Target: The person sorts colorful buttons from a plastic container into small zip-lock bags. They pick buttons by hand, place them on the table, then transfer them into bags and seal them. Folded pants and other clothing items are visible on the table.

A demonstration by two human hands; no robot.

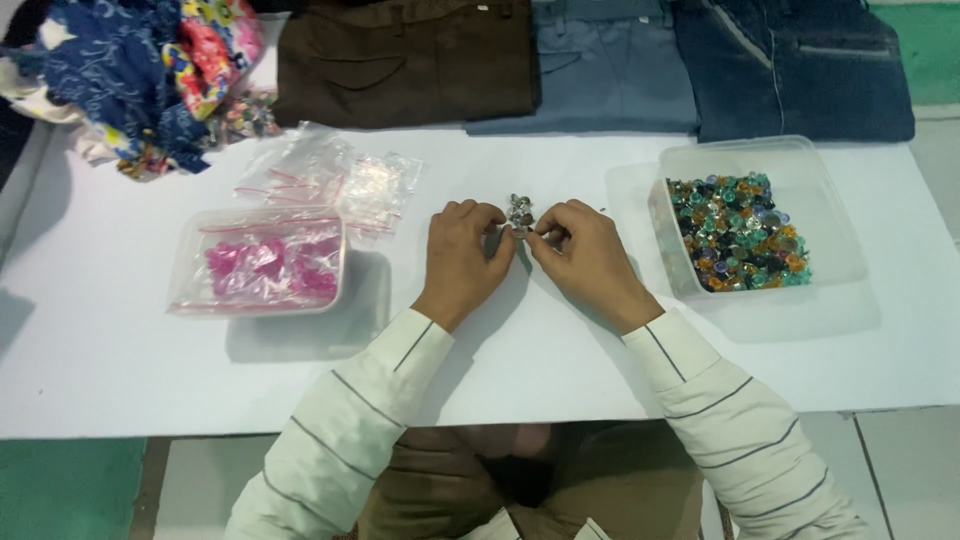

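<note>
Left hand (463,255) and right hand (580,255) rest knuckles-up at table centre, fingertips pinched together on small cluster of dark and silvery beads (520,213). Cluster sits between hands on white tabletop (120,370). Clear plastic tub of multicoloured beads (745,232) right; folded trousers (405,60) along far edge.

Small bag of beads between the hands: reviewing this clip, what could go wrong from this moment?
1. The small clear bag is pinched between the left hand and right hand above bare table; if it slips or opens, beads could scatter.
2. The open bead container sits close beside the right hand and could be nudged.
3. Loose empty bags lie nearby and could slide off.
</note>
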